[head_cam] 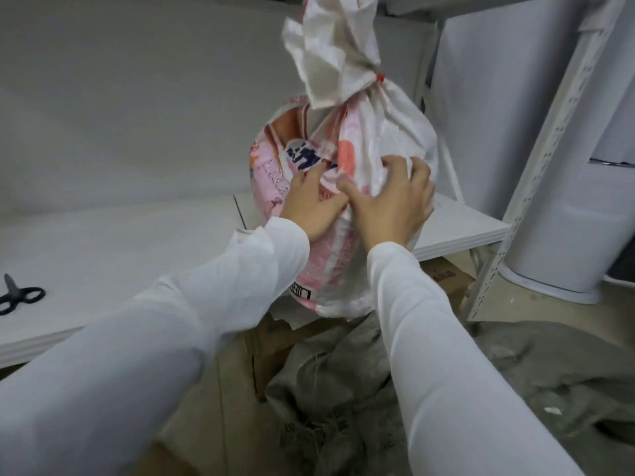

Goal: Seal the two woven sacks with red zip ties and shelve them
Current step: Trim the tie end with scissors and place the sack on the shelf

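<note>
A pink-and-white printed woven sack (347,156) stands upright on the white shelf board (467,228), its bottom hanging over the front edge. Its gathered neck is cinched by a red zip tie (380,77), with the loose top flaring above. My left hand (309,207) lies flat against the sack's front, fingers spread. Beside it, my right hand (391,201) presses on the sack with bent fingers on the fabric. A grey woven sack (343,389) lies crumpled on the floor below my arms; no tie is visible on it.
Black scissors (19,297) lie at the left on the white shelf surface. A perforated white shelf upright (536,187) rises at the right, with a large white cylinder (567,235) behind it. Cardboard boxes (443,274) sit under the shelf.
</note>
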`<state>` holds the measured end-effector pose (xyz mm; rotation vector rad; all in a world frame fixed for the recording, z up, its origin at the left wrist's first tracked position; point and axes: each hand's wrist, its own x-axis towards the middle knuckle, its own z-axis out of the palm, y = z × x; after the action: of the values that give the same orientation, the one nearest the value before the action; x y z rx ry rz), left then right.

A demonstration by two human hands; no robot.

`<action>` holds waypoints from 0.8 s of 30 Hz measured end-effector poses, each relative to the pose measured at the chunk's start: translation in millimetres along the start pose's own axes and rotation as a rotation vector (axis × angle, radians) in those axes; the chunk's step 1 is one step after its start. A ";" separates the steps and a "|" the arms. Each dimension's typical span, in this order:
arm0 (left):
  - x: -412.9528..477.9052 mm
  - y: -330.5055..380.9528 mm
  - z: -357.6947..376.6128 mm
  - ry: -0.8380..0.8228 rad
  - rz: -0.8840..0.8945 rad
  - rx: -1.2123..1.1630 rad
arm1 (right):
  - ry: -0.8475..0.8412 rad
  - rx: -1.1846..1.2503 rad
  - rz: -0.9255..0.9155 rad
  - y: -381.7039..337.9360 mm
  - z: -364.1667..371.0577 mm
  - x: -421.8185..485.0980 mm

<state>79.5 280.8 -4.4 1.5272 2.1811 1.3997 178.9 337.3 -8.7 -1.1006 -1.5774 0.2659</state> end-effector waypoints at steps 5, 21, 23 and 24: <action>12.4 -35.4 14.3 -0.008 -0.145 0.247 | 0.094 -0.100 0.034 -3.8 28.7 20.4; 118.7 -23.4 122.0 0.046 -0.122 0.195 | -0.106 0.284 0.384 87.3 48.1 23.4; 126.0 -27.1 134.7 0.042 -0.113 0.186 | -0.102 0.318 0.414 96.3 53.0 21.4; 129.0 -27.8 140.8 0.046 -0.105 0.189 | -0.097 0.340 0.433 100.2 55.6 21.3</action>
<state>79.1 466.9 -55.6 1.4246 2.4448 1.2399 182.6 428.1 -81.7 -1.1591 -1.2997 0.8570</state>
